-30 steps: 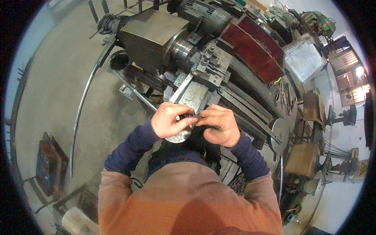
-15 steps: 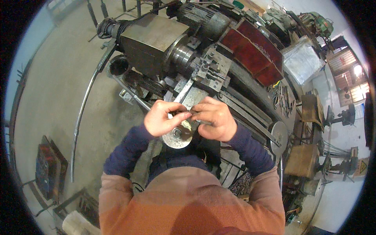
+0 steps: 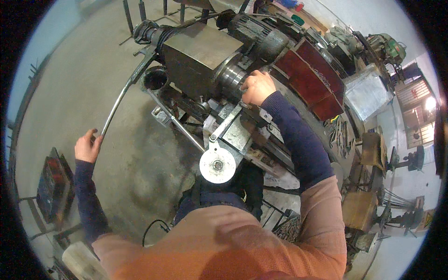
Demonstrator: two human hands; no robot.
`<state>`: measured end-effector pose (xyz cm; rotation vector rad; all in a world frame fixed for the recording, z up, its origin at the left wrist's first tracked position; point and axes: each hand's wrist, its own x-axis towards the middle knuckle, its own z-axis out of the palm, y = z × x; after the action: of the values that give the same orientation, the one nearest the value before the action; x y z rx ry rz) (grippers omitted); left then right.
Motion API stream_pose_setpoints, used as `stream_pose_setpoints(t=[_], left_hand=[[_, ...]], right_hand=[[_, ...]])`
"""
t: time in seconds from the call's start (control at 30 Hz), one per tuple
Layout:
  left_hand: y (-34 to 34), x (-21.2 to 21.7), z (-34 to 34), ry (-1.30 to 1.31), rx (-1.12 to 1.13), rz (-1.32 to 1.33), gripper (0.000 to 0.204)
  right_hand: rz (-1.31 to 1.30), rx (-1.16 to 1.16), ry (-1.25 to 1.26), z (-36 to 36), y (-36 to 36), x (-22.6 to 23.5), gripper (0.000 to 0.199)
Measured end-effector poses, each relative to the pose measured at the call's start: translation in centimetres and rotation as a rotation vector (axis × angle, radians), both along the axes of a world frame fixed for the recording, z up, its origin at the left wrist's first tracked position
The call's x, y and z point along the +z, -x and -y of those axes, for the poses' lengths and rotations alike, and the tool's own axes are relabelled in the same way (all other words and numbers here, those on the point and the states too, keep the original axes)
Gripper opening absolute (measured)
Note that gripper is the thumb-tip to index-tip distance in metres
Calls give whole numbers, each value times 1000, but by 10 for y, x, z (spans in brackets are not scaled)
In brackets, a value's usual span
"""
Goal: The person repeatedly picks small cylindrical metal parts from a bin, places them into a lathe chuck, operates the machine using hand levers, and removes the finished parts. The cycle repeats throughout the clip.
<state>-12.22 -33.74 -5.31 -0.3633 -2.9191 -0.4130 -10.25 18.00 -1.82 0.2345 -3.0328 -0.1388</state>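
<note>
My left hand (image 3: 87, 147) is out at the far left, closed round the lower part of a long metal lever (image 3: 120, 99). The lever rises from it to the end of the lathe headstock (image 3: 201, 43). With bent fingers pressed together, my right hand (image 3: 259, 88) is at the front of the shiny round spindle chuck (image 3: 233, 77). Whatever those fingers pinch is hidden, and the hand and sleeve cover most of the tool post. Below it lies the metal cross slide (image 3: 237, 135), with a pale round handwheel (image 3: 217, 166) at its near end.
A dark red tray (image 3: 310, 77) stands behind the lathe, beside a motor (image 3: 259, 35). Hand tools (image 3: 342, 137) lie to its right. A slanting metal bar (image 3: 186, 135) runs in front of the headstock. A dark box (image 3: 55, 189) stands at lower left.
My hands were together above the handwheel and have parted. The left has gone to the lever, which has swung outward to the left; the right has moved up to the chuck. The view has shifted slightly.
</note>
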Motion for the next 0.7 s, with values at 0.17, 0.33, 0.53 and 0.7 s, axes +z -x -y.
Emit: stream_pose_setpoints(t=[0.17,0.33,0.53,0.7], left_hand=[[4,-45,5,-63,59,146,35],[12,-50,0,-7,21,49,42],[11,-42,-7,-45,54,81,40],[21,-45,-2,92,62,37,28]], right_hand=[[70,-25,-20,-3,8,0,26],[50,6,38,-7,10,-4,24],[117,-29,116,-7,16,-3,25],[159,-72,230,-1,16,6,29]])
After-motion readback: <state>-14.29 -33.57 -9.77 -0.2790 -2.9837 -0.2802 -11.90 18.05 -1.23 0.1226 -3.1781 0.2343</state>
